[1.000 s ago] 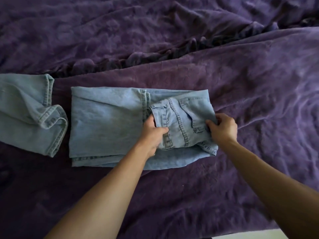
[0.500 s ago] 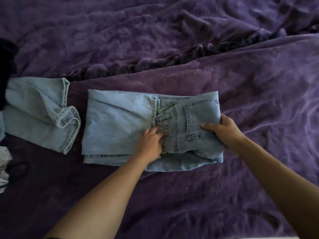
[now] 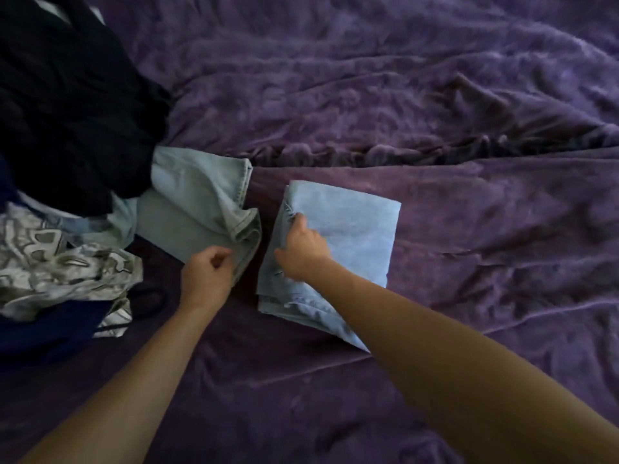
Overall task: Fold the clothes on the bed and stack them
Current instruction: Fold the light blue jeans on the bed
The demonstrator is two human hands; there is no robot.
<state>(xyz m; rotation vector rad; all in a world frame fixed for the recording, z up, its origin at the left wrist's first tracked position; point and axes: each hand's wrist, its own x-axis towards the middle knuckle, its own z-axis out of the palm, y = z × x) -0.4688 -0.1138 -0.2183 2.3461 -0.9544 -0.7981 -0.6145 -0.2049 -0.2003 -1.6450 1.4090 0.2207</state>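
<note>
A pair of light blue jeans (image 3: pixel 355 236) lies folded into a compact rectangle on the purple bedspread (image 3: pixel 485 279), near the middle of the view. My right hand (image 3: pixel 301 251) is at its left edge, fingers curled over the top layer there. My left hand (image 3: pixel 207 272) hovers just left of it with loosely curled fingers holding nothing, beside the hem of a second pair of light jeans (image 3: pixel 197 209) that lies unfolded.
A heap of clothes fills the left side: a black garment (image 3: pixel 67 95) on top, a grey and white patterned piece (image 3: pixel 60 262) and dark blue fabric (image 3: pixel 43 333) below. A bunched ridge of the bedspread (image 3: pixel 368 152) runs behind the jeans.
The right half of the jeans, with waistband and pocket, has been folded over to the left, halving the bundle. My left hand came off it. The view swung left, revealing the heap.
</note>
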